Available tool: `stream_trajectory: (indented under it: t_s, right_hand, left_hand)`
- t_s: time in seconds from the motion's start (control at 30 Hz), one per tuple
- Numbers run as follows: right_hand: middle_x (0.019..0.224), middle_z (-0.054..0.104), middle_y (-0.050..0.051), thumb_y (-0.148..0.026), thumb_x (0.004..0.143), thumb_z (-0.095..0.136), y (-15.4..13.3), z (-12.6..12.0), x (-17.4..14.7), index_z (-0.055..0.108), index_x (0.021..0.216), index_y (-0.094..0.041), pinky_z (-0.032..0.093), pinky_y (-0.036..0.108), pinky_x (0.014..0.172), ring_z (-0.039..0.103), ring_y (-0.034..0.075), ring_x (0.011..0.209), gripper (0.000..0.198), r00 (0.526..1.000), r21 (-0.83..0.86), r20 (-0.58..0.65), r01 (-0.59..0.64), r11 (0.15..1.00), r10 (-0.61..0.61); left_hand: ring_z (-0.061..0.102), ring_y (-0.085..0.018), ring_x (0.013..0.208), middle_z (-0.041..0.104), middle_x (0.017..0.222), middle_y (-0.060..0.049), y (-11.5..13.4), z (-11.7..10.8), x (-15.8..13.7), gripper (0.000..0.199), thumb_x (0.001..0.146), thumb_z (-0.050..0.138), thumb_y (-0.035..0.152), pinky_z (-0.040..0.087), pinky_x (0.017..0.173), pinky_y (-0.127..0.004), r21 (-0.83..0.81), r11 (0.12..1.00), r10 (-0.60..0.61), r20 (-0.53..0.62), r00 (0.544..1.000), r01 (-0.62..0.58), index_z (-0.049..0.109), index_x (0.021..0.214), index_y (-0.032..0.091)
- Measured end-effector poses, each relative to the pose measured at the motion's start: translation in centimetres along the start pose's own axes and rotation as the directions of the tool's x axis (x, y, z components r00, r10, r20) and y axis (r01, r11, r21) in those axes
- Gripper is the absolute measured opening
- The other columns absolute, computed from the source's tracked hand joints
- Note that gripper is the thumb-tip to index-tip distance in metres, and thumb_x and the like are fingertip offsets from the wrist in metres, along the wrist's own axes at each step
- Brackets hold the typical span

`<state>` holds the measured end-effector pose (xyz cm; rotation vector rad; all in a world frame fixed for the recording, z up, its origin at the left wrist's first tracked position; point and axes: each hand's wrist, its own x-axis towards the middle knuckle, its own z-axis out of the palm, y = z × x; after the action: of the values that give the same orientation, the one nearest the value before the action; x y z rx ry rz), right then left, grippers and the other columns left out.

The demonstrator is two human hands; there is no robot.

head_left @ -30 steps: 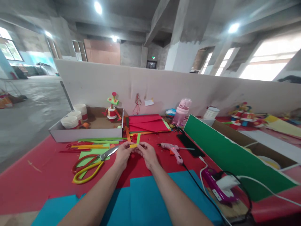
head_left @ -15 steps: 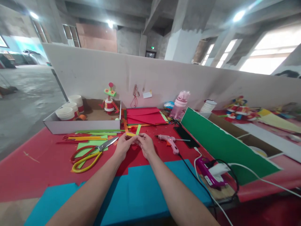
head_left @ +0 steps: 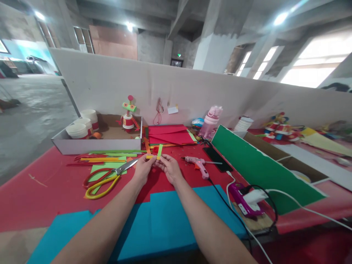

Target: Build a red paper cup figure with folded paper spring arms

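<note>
Between my two hands is a pair of narrow paper strips, one light green [head_left: 160, 150] standing up and one yellow [head_left: 150, 157] lying crosswise, joined or overlapping near the fingertips. My left hand [head_left: 142, 170] is closed on the yellow strip's side. Fingers of my right hand [head_left: 171, 169] pinch close to where the strips meet. Some fingertips are hidden behind the hands. Large scissors [head_left: 107, 179] with red and yellow handles lie open left of my left hand. A pink glue gun [head_left: 198, 164] rests right of my right hand, its light glowing red.
Left behind is a cardboard box [head_left: 96, 147] with paper cups [head_left: 77, 130] and a paper-cup figure [head_left: 128, 119]. Red paper sheets [head_left: 170, 134], a phone [head_left: 218, 159], a pink bottle [head_left: 211, 123], a green panel [head_left: 264, 168], a purple power strip [head_left: 246, 201] with cables and blue sheets [head_left: 176, 212] surround the hands.
The green strip has turned from slanting to nearly upright and shifted slightly left. The yellow strip now lies straighter and level. Both hands stay almost in place.
</note>
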<state>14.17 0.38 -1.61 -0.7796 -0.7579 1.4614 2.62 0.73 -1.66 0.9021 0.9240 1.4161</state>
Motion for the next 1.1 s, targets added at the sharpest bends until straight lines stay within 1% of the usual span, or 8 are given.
stream_trajectory:
  t_s: [0.17, 0.37, 0.57, 0.73, 0.83, 1.0, 1.1]
  right_hand:
    - [0.070, 0.069, 0.000, -0.032, 0.055, 0.085, -0.05, 0.04, -0.03, 0.068, 0.077, -0.015, 0.058, 0.027, 0.072, 0.064, 0.011, 0.065, 0.033, 1.000, 0.023, 0.006, -0.005, 1.000, 0.004]
    - [0.067, 0.068, -0.001, -0.031, 0.054, 0.085, 0.26, -0.12, 0.12, 0.067, 0.079, -0.016, 0.058, 0.029, 0.074, 0.065, 0.012, 0.065, 0.034, 1.000, -0.016, -0.013, 0.018, 1.000, -0.018]
    - [0.066, 0.067, -0.001, -0.032, 0.056, 0.085, 0.30, -0.20, 0.14, 0.067, 0.079, -0.015, 0.058, 0.028, 0.075, 0.064, 0.011, 0.063, 0.033, 0.999, -0.042, -0.027, 0.040, 0.998, -0.042]
    - [0.074, 0.070, 0.000, -0.028, 0.055, 0.084, 0.10, -0.06, -0.04, 0.069, 0.083, -0.016, 0.058, 0.027, 0.075, 0.065, 0.011, 0.067, 0.034, 0.999, -0.055, -0.004, 0.039, 0.998, -0.039]
    - [0.074, 0.070, 0.000, -0.027, 0.055, 0.084, 0.03, 0.01, -0.09, 0.069, 0.082, -0.015, 0.058, 0.026, 0.075, 0.066, 0.010, 0.067, 0.033, 0.999, -0.054, -0.018, 0.045, 0.998, -0.046]
    - [0.080, 0.072, 0.002, -0.028, 0.056, 0.083, 0.03, 0.03, -0.12, 0.067, 0.083, -0.015, 0.058, 0.031, 0.076, 0.069, 0.014, 0.072, 0.033, 0.997, -0.051, 0.005, 0.074, 0.996, -0.073]
    - [0.081, 0.072, 0.002, -0.028, 0.055, 0.084, 0.03, -0.01, -0.15, 0.066, 0.083, -0.016, 0.059, 0.032, 0.077, 0.069, 0.016, 0.073, 0.036, 0.998, -0.066, 0.017, 0.061, 0.996, -0.060]
  left_hand:
    - [0.054, -0.009, 0.056, 0.063, 0.065, 0.000, -0.26, -0.13, 0.18, 0.037, 0.058, 0.082, 0.041, 0.042, 0.055, -0.021, -0.003, 1.000, 0.005, 0.000, 1.000, -0.005, 0.063, 0.075, 0.014]
    - [0.055, -0.010, 0.056, 0.064, 0.064, -0.001, -0.03, 0.02, 0.02, 0.038, 0.056, 0.082, 0.042, 0.042, 0.055, -0.022, 0.013, 1.000, 0.005, 0.009, 1.000, -0.005, 0.062, 0.074, 0.015]
    - [0.055, -0.010, 0.056, 0.064, 0.065, -0.002, 0.07, -0.02, -0.08, 0.036, 0.059, 0.081, 0.042, 0.043, 0.056, -0.022, 0.034, 0.999, 0.010, 0.023, 1.000, -0.011, 0.064, 0.073, 0.014]
    - [0.054, -0.009, 0.054, 0.063, 0.063, -0.001, -0.09, -0.09, 0.03, 0.036, 0.059, 0.081, 0.042, 0.042, 0.054, -0.022, 0.020, 1.000, 0.006, 0.005, 1.000, -0.006, 0.064, 0.075, 0.014]
    - [0.054, -0.009, 0.054, 0.063, 0.063, -0.001, 0.00, 0.02, -0.05, 0.036, 0.059, 0.081, 0.043, 0.042, 0.053, -0.022, 0.001, 1.000, 0.000, -0.003, 1.000, 0.000, 0.064, 0.074, 0.014]
    - [0.058, -0.011, 0.061, 0.066, 0.069, -0.003, 0.28, 0.22, -0.25, 0.035, 0.056, 0.084, 0.037, 0.044, 0.059, -0.023, 0.041, 0.999, 0.024, 0.020, 1.000, -0.024, 0.064, 0.074, 0.014]
    - [0.057, -0.011, 0.060, 0.065, 0.066, -0.002, 0.31, 0.17, -0.27, 0.035, 0.055, 0.084, 0.036, 0.044, 0.059, -0.023, 0.047, 0.999, 0.027, 0.024, 0.999, -0.028, 0.063, 0.072, 0.014]
